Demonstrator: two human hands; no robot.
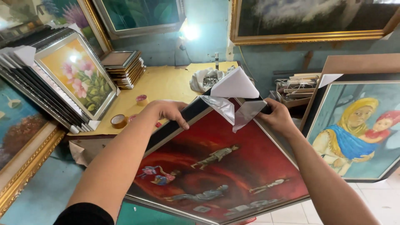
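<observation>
Left hand [166,110] curled over the dark upper edge of the framed red painting [216,175], fingers closed on the frame. Right hand [277,118] clasps the frame's top corner, pinching the white corner wrapping [233,93] between the hands. Tape rolls [119,121] lie left of the left hand on the yellow bench [166,83]

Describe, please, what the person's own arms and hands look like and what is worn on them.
Both forearms are bare. A dark sleeve edge shows only high on the left arm. The left hand and right hand wear no gloves, and no rings or watch are visible.
</observation>
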